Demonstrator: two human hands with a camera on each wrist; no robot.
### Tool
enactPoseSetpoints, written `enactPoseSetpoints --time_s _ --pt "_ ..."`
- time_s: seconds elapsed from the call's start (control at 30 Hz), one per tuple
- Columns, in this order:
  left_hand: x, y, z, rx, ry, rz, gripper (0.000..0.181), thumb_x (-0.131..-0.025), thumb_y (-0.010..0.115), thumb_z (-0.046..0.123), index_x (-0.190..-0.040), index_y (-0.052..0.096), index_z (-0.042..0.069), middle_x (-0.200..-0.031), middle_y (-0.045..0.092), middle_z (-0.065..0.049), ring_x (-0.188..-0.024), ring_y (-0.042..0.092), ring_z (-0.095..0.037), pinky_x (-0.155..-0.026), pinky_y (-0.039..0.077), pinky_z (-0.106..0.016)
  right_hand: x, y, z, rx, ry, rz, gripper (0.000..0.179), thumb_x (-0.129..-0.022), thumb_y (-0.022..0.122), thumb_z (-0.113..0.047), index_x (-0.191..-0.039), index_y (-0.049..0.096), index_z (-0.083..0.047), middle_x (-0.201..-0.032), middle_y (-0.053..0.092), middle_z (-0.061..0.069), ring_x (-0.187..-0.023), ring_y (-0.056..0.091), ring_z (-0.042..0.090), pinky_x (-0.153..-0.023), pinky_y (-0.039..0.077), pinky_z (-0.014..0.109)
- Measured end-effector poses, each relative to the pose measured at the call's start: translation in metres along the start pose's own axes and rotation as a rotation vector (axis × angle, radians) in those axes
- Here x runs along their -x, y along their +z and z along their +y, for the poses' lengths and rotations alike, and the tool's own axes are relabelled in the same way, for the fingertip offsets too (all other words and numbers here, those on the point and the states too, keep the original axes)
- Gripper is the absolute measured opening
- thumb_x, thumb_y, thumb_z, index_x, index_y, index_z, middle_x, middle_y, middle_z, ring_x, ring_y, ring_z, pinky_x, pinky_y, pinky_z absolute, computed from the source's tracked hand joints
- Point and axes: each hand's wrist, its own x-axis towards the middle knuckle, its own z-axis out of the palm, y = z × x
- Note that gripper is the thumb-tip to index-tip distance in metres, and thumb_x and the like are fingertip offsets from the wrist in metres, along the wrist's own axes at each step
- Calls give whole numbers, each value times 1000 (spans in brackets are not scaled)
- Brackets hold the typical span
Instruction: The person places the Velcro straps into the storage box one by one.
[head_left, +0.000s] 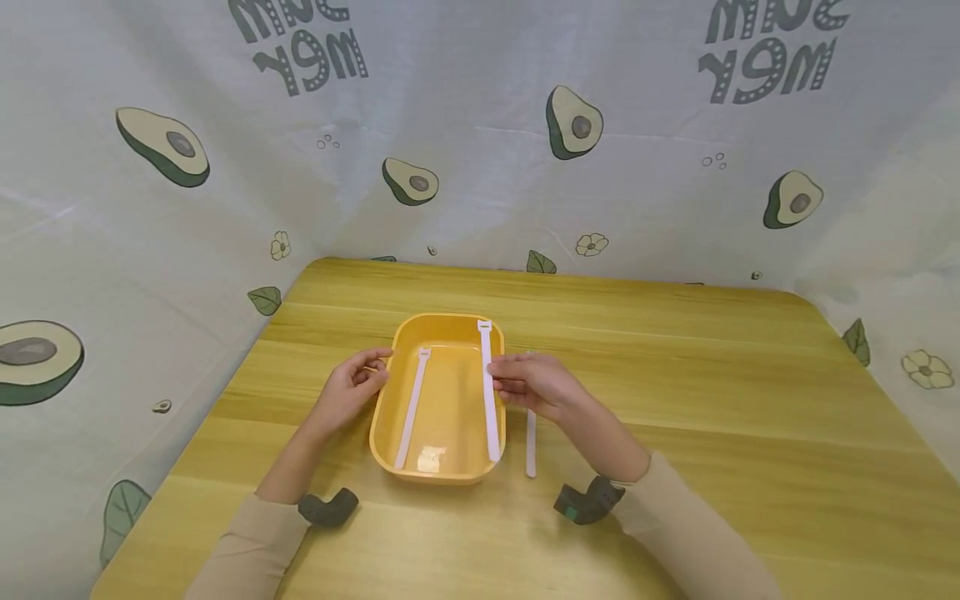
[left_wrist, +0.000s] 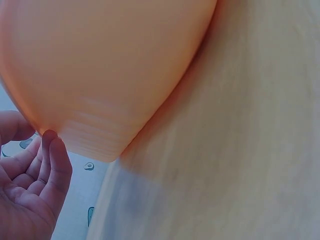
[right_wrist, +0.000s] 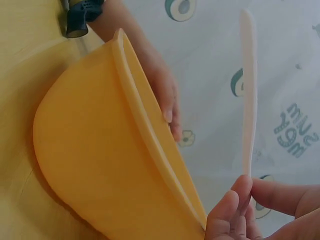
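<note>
In the head view my right hand point(head_left: 536, 382) pinches a white strap-type cable tie point(head_left: 489, 408) near its middle, holding it over the right side of a yellow basin point(head_left: 438, 478). The tie has a slotted head at its far end; in the right wrist view its strip point(right_wrist: 248, 95) rises from between thumb and fingertips. My left hand point(head_left: 351, 392) is at the basin's left rim, and in the left wrist view its thumb and fingertips pinch that edge. A second white cable tie point(head_left: 412, 408) lies inside the basin. A third white tie point(head_left: 531, 442) rests on the table, partly hidden by my right hand.
The basin stands on a wood-grain table point(head_left: 675, 367). A pale curtain point(head_left: 480, 108) printed with avocados hangs behind the table and along its sides. Each wrist carries a dark camera mount point(head_left: 588, 500).
</note>
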Motion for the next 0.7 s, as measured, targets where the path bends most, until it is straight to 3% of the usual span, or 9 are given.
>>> enactPoseSetpoints --time_s 0.3,0.57,0.7 --pt "-1 -1 -2 4 11 -10 36 -98 56 5 -130 51 -12 -102 53 -17 -76 51 -9 -66 44 -18 -12 20 -3 -10 16 -2 21 -95 56 2 -115 55 11 -76 63 3 -65 62 9 -64 53 20" --pt "-1 -1 -2 12 4 -6 36 -98 57 5 -129 51 -12 -100 53 -15 -75 51 -9 -65 44 -18 -25 36 2 -11 38 4 12 -93 60 2 -104 60 7 -70 64 2 -60 62 9 -59 53 20" --pt "-2 -1 -2 9 2 -2 35 -98 57 5 -129 52 -12 -100 53 -15 -75 50 -10 -65 44 -18 -31 42 5 -14 35 4 14 -93 60 3 -106 60 8 -69 64 3 -60 62 8 -59 52 19"
